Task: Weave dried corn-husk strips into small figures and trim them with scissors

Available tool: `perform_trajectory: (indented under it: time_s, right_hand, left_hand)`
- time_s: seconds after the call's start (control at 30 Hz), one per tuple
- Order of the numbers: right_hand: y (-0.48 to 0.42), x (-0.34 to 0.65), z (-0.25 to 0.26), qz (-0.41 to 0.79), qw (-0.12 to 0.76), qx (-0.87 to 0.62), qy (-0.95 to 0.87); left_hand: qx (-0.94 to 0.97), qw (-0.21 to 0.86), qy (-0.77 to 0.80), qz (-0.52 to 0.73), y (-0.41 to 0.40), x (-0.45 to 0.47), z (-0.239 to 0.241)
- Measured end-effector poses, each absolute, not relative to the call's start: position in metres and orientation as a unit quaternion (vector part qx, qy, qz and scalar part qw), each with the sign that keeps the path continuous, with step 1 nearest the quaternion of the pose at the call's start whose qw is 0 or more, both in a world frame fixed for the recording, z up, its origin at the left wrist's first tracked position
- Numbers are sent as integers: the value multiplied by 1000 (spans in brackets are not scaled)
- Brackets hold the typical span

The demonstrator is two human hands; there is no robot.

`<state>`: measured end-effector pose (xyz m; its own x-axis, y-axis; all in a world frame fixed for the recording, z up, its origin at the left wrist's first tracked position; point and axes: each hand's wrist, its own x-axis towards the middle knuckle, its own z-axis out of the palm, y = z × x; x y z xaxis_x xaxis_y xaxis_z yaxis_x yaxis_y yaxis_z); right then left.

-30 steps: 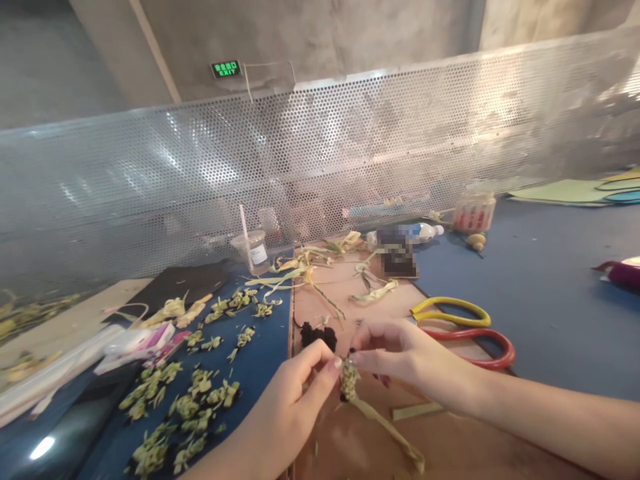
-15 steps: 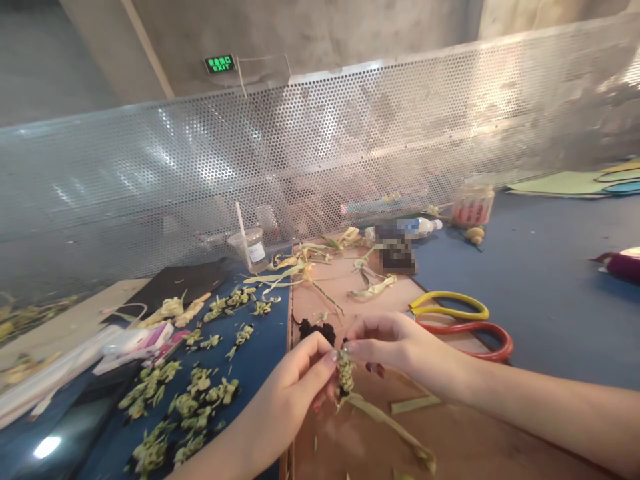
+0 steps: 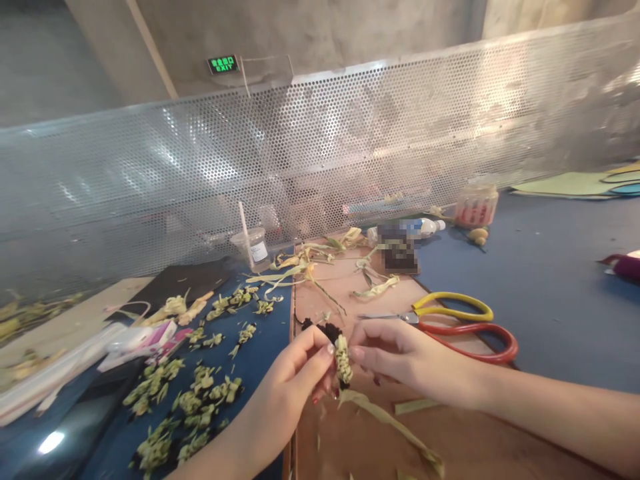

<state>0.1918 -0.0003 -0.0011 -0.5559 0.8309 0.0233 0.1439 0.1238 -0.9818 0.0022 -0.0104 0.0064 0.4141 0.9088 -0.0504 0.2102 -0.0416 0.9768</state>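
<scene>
A short pale-green piece of dried plant strip (image 3: 343, 361), knotted in a braid-like row with black showing at its lower end, stands roughly upright between my hands. My left hand (image 3: 300, 373) pinches it from the left with thumb and fingers. On its other side, my right hand (image 3: 390, 350) has thumb and forefinger closed at the piece's edge; what lies between those fingertips is hidden. A bunched black cord (image 3: 330, 331) shows behind the left fingers. Below the piece, a long dry strip (image 3: 390, 420) trails over the brown board (image 3: 370, 453).
Scissors (image 3: 453, 317) with yellow and red handles lie beyond my right hand. Several knotted plant pieces (image 3: 200, 400) cover the blue mat at left, near a phone (image 3: 70, 420). Loose husks (image 3: 315, 267), a cup with a straw (image 3: 250, 248), a bottle (image 3: 433, 228) and a jar (image 3: 476, 205) stand or lie farther back.
My right fingers have come off the top of the knotted piece and moved down to its right side. The scissors' blades now show. My left hand keeps its pinch.
</scene>
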Motion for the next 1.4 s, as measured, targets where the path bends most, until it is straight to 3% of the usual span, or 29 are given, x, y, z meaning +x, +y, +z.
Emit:
perform_trajectory:
  time_s: [0.4,0.83,1.4]
  right_hand:
    - [-4,190,0,602,336,-316,-652]
    - [-9,189,1,572,363,-336,-655]
    - [-5,190,-1,628,334,-304,-633]
  left_hand:
    - [654,531,422,336,-15,1,6]
    - [654,472,444,390,-25,8,10]
    - [625,605,388,305,-13,0,2]
